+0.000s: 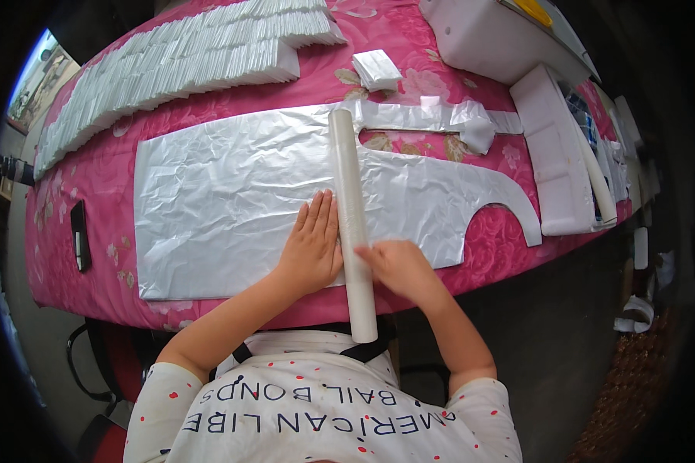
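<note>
A thin, shiny white plastic sheet, creased and cut with curved openings and strap-like ends at the right, lies flat across the table. Across its middle rests a long pale tube, its near end sticking out over the table's front edge. My left hand is open, its palm and fingers flat on the sheet just left of the tube. On the other side, my right hand has curled fingers and its tip touches the tube's right side. Whatever lies inside those fingers is hidden.
A pink floral cloth covers the table. Rows of folded white packets fill the far left, with a small stack beyond the tube. White foam boxes stand at the right. A dark, flat object lies near the left edge.
</note>
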{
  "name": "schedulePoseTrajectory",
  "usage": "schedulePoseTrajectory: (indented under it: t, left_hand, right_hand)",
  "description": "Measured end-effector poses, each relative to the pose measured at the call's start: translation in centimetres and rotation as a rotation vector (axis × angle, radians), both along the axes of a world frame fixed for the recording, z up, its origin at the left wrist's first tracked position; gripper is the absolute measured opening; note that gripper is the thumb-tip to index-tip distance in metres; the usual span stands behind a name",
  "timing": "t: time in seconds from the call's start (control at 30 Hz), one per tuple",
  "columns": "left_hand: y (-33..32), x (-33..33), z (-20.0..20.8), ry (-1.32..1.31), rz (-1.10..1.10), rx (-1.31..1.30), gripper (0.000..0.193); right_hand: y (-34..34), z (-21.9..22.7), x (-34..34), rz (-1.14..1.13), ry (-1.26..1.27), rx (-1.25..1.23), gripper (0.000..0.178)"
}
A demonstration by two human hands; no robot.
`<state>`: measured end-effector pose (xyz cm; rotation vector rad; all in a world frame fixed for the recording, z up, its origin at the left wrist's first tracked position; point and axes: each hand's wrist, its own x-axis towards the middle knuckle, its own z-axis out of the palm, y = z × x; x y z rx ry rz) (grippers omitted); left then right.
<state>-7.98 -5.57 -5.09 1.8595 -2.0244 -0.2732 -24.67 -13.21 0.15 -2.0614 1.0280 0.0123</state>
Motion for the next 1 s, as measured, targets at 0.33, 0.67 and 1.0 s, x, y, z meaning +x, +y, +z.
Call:
schedulePoseTrajectory:
  t: [0.33, 0.67, 1.0]
  left_hand:
    - [0.0, -0.1, 0.5, -0.033, -0.005, 0.043, 0.065]
    - [0.2, 0.0, 0.3, -0.018, 0.006, 0.015, 0.066]
    - [0.2, 0.1, 0.2, -0.027, 0.002, 0.005, 0.066]
  right_hand:
    - [-13.6, -2.6, 10.7, -0.589, -0.663, 0.708, 0.047]
    - [-26.8, -3.2, -3.5, -0.532, -1.708, 0.977, 0.034]
    - [-10.9, 8.4, 10.3, -0.398, -1.198, 0.167, 0.026]
